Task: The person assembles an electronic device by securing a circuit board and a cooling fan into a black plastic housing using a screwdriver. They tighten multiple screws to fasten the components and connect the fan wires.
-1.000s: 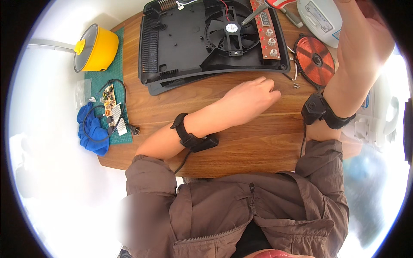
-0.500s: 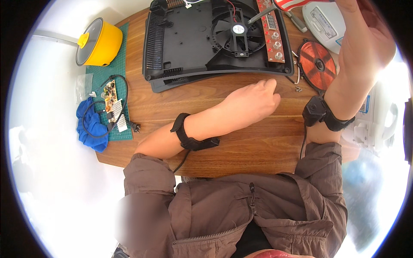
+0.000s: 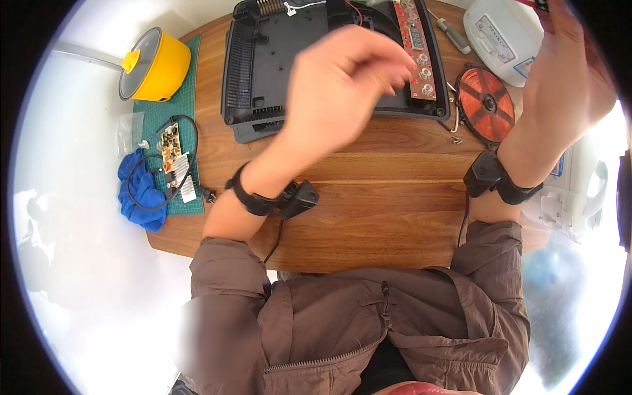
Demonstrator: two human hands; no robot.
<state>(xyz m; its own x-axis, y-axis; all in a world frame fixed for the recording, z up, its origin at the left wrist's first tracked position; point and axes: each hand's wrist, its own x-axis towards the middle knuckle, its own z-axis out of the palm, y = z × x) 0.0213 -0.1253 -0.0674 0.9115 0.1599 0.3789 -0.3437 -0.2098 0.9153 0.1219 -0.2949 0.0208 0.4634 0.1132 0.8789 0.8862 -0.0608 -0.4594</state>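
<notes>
My left hand (image 3: 345, 76) hangs over the black appliance housing (image 3: 263, 79), blurred. Its fingers are curled in toward the thumb, beside the red control board (image 3: 420, 66); whatever they pinch is too small to make out. This hand covers most of the fan seen in the housing before. At the upper right edge, my right hand (image 3: 579, 72) is raised with its fingers partly cut off. A red and black piece (image 3: 536, 4) of the screwdriver it grips shows there.
A copper coil disc (image 3: 487, 102) lies right of the housing, near small screws (image 3: 457, 139). Behind are a grey-handled tool (image 3: 454, 36) and a white case (image 3: 497, 39). At left, a green mat (image 3: 187, 131) carries a yellow pot (image 3: 164, 66), circuit board (image 3: 171, 148) and blue cloth (image 3: 141, 197).
My left hand has moved from the bare wood up and left over the housing. My right hand has drawn the screwdriver away from the fan toward the upper right.
</notes>
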